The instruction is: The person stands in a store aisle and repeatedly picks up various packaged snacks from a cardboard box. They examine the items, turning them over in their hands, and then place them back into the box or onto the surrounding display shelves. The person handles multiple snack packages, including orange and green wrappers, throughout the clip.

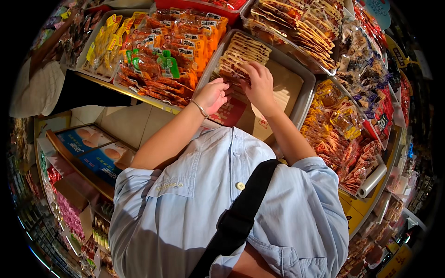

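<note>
Rows of flat snack packets [245, 48] stand on edge at the far side of a grey plastic tray [309, 100]. My left hand [212, 97], with a bracelet at the wrist and a ring, is at the near left end of the rows, its fingers curled in. My right hand [259, 83] reaches over the nearest packets, its fingertips bent down onto them. Between the two hands lie dark packets in shadow; whether either hand grips one is not plain. A flattened cardboard sheet [288, 78] lines the tray's bottom, with a red printed part near my left wrist.
Orange-wrapped snacks [187, 45] and yellow-tagged packets [111, 45] fill trays to the left. A clear bin of packets [299, 24] adjoins at the far right. More bagged snacks [333, 114] and a plastic bag roll [372, 180] lie right. Part of another person [38, 87] shows at left.
</note>
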A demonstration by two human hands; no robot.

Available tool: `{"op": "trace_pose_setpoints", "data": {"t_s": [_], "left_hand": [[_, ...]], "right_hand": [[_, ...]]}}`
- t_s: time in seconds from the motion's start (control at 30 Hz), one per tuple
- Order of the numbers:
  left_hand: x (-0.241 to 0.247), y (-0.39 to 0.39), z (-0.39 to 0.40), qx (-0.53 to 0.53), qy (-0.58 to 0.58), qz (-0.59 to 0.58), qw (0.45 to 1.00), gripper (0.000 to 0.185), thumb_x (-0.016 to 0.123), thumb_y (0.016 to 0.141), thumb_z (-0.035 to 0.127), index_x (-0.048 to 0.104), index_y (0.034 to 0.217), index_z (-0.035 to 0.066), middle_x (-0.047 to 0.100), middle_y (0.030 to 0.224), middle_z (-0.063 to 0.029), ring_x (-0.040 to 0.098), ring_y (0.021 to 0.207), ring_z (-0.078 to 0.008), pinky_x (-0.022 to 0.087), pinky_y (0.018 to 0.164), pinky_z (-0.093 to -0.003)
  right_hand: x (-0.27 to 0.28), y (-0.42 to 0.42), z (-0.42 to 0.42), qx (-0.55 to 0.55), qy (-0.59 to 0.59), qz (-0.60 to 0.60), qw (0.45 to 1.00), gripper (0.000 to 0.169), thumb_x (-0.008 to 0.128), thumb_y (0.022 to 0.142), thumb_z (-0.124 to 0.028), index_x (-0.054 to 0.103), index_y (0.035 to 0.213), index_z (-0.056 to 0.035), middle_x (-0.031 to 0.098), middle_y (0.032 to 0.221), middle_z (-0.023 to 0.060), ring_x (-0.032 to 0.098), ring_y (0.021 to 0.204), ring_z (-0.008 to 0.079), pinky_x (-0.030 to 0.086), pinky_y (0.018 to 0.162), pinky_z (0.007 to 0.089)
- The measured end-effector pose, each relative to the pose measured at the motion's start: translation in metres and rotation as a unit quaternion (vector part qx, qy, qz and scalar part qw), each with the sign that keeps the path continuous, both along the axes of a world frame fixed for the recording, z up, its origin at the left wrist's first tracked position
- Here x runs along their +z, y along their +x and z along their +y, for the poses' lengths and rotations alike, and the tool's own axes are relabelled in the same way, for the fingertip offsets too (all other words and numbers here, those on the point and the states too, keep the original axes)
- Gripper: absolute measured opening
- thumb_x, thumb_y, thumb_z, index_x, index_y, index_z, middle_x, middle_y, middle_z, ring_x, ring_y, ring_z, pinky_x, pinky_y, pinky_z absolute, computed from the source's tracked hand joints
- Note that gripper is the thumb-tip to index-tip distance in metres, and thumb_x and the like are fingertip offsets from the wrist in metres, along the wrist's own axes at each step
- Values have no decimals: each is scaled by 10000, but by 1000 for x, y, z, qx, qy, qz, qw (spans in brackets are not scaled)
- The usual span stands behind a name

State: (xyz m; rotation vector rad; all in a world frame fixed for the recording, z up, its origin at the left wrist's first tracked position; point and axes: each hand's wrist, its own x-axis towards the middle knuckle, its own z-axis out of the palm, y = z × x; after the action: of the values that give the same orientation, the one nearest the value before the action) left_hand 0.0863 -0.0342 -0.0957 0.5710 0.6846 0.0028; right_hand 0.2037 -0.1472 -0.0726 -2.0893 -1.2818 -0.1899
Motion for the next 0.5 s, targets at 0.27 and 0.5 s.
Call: {"op": "trace_pose_setpoints", "data": {"t_s": [0.27, 0.5], "left_hand": [[5, 5, -1, -57, -36, 21, 998, 237, 463, 825, 143, 431, 1042, 55, 461, 1091, -79, 452, 1021, -205, 359, 871, -367], [12, 11, 0, -104, -45, 14, 993, 222, 445, 840, 210, 475, 1006, 65, 509, 1080, -86, 476, 999, -194, 366, 863, -329]], "right_hand": [[-32, -6, 2, -112, 133, 429, 886, 563, 451, 849, -289, 237, 1210, 87, 342, 1164, 233, 345, 1088, 306, 253, 929, 336], [-23, -5, 9, -50, 267, 606, 748, 692, 377, 864, -383, 47, 1305, 36, 152, 1339, 188, 171, 1237, 245, 162, 995, 305]]}}
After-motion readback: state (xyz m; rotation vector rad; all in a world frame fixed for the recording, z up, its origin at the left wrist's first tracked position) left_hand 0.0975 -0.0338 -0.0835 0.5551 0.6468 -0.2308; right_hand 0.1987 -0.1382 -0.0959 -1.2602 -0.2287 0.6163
